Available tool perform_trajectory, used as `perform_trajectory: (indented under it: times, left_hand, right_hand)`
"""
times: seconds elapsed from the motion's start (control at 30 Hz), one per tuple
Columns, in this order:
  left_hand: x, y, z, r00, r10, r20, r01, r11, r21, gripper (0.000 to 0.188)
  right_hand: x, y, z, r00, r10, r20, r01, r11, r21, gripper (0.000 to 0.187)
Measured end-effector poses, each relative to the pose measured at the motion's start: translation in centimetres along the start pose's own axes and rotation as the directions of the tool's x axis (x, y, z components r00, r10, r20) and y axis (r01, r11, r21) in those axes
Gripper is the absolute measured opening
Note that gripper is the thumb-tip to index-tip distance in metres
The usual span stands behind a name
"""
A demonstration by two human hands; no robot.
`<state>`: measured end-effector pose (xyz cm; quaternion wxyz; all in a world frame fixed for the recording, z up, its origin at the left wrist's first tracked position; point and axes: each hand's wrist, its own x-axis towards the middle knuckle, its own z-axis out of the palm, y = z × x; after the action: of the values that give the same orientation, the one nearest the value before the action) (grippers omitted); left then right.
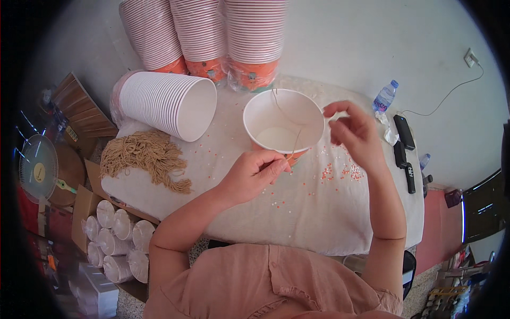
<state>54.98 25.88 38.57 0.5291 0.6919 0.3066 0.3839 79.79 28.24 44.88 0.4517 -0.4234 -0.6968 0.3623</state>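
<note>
A large white paper bucket (252, 119) with an orange outside stands upright in front of me, mouth up. A thin tan string (280, 109) runs across its inside from the far rim toward the near side. At the near rim, my left hand (260, 173) pinches part of the string between thumb and fingers. My right hand (353, 130) is raised just right of the bucket, fingers bent and apart, with nothing visible in them. Left of the bucket lies a loose heap of tan strings (143, 157).
Nested white buckets (159, 103) lie sideways; tall wrapped stacks (254, 37) stand behind. Orange and white paper dots (348, 171) litter the cloth-covered table (313, 223). A water bottle (385, 95), tissue and black devices (405, 133) sit right. A carton of wrapped cups (114, 239) stands lower left.
</note>
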Motion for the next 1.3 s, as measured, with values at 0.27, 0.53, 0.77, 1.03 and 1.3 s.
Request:
perform_trajectory:
  times: [0.27,0.53,0.77,1.03,1.3]
  left_hand:
    - [0.6,1.6,0.9,0.997,0.08,-0.008,-0.08,0.995,0.065,0.018]
    - [0.1,0.2,0.2,0.978,0.2,-0.056,-0.184,0.959,0.216,0.012]
    - [0.9,-0.2,-0.4,0.873,0.45,-0.187,-0.262,0.757,0.599,0.014]
    - [2.9,-1.3,-2.5,0.878,0.446,-0.175,-0.223,0.704,0.675,0.013]
    - [1.8,-0.8,-1.1,0.965,0.155,-0.211,-0.156,0.988,0.014,0.033]
  right_hand:
    - [-2.3,-2.0,3.6,0.911,0.031,0.411,0.012,0.995,-0.101,0.04]
    - [-2.3,-1.4,3.9,0.945,-0.18,0.273,0.261,0.918,-0.298,0.008]
    - [-0.6,-1.0,2.5,0.98,-0.145,0.136,0.187,0.906,-0.38,0.004]
    - [0.5,-0.2,2.4,0.936,-0.284,0.207,0.351,0.786,-0.509,0.006]
    - [0.4,-1.2,3.5,0.858,-0.44,0.265,0.514,0.737,-0.438,0.013]
